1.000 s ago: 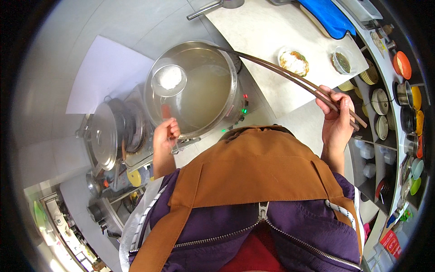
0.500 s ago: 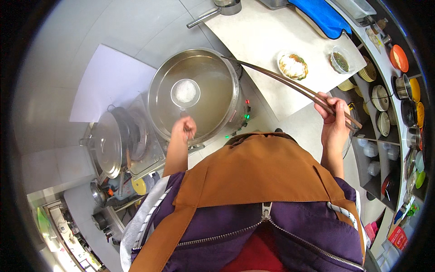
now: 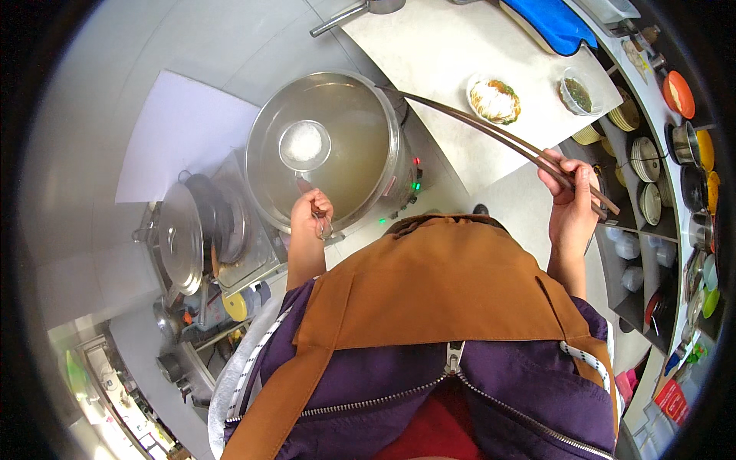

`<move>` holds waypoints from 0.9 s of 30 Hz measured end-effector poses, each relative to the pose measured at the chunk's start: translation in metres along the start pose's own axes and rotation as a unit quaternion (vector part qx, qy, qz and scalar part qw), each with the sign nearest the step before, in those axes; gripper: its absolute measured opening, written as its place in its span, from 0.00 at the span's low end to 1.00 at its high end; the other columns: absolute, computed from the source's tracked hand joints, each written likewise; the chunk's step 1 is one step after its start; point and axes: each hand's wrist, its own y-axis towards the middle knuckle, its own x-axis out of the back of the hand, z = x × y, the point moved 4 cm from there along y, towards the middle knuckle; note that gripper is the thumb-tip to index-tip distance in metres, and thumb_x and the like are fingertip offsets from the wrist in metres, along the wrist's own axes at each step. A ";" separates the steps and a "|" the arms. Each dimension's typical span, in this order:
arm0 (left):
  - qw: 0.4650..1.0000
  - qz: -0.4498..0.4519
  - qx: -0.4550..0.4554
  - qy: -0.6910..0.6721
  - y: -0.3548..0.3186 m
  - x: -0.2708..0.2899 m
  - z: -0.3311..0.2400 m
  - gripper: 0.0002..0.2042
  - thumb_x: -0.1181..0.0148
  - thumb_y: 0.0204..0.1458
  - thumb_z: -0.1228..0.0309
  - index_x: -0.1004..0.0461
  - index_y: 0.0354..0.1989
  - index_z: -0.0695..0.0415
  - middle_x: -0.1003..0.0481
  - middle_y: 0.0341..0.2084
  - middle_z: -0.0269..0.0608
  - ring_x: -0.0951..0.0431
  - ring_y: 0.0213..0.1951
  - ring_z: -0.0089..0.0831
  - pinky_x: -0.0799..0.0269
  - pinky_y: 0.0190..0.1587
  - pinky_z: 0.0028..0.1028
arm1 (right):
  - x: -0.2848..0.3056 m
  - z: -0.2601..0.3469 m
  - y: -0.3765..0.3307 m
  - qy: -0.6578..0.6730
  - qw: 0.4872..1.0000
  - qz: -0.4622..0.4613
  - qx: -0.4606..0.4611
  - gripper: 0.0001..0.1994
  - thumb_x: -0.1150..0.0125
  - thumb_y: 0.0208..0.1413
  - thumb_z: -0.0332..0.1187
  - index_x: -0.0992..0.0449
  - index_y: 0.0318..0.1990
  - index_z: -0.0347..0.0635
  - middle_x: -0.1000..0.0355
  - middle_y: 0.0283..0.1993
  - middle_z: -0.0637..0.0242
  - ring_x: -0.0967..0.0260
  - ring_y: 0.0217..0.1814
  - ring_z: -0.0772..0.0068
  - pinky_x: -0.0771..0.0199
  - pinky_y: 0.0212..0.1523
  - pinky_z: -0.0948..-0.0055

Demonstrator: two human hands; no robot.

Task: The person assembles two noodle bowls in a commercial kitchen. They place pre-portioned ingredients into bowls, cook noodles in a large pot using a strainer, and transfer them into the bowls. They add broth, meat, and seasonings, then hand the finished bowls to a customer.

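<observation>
My left hand (image 3: 310, 212) is closed round the wooden handle of a round mesh strainer (image 3: 322, 156). White, noodle-like food (image 3: 300, 142) lies in the strainer's basket, over the cloudy liquid inside a large steel pot (image 3: 393, 146). Whether the mesh touches the liquid is hard to tell. A metal ring hangs from the handle's end, below my fingers. My right hand (image 3: 573, 203) grips a pair of long brown chopsticks (image 3: 498, 132) near their thick ends, off to the right. Their thin tips reach left to the pot's right rim.
On the pale counter (image 3: 429, 46) beyond the pot are a bowl of noodles with garnish (image 3: 494, 101) and a clear tub of dark green food (image 3: 575, 96). A lidded pan (image 3: 182, 238) stands left of the pot. Shelves with stacked plates (image 3: 645, 159) line the right side.
The strainer has shifted slightly left and up within the pot's outline, still in my left hand. My right hand keeps the chopsticks nearly as before. The whole view has shifted a little.
</observation>
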 end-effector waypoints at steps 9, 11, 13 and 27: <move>0.962 -0.077 -0.229 0.131 -0.040 -0.038 0.022 0.06 0.52 0.52 0.74 0.41 0.25 0.57 0.40 0.15 0.33 0.42 0.15 0.21 0.46 0.15 0.20 | 0.036 0.009 0.035 0.031 0.999 0.036 -0.004 0.14 0.58 0.60 0.37 0.33 0.34 0.31 0.32 0.42 0.43 0.29 0.42 0.58 0.23 0.41 0.70; 0.952 -0.081 -0.256 0.148 -0.041 -0.047 0.029 0.06 0.52 0.52 0.74 0.41 0.25 0.57 0.41 0.15 0.33 0.43 0.15 0.21 0.47 0.15 0.20 | 0.053 0.012 0.047 0.036 0.999 0.036 -0.008 0.14 0.58 0.60 0.36 0.34 0.34 0.31 0.32 0.42 0.43 0.29 0.42 0.57 0.23 0.40 0.70; 0.948 -0.089 -0.273 0.138 -0.040 -0.057 0.038 0.05 0.51 0.50 0.76 0.40 0.25 0.59 0.41 0.14 0.33 0.43 0.14 0.21 0.47 0.14 0.21 | 0.076 0.016 0.061 0.038 0.999 0.037 -0.008 0.14 0.58 0.60 0.36 0.34 0.35 0.31 0.32 0.42 0.43 0.29 0.42 0.57 0.23 0.40 0.70; 0.921 -0.232 -0.293 0.107 -0.012 -0.115 0.095 0.09 0.54 0.49 0.77 0.43 0.19 0.56 0.44 0.10 0.33 0.45 0.12 0.24 0.47 0.14 0.23 | 0.247 0.048 0.160 0.063 0.992 0.065 -0.085 0.14 0.61 0.61 0.36 0.34 0.36 0.32 0.32 0.43 0.44 0.30 0.44 0.58 0.24 0.41 0.68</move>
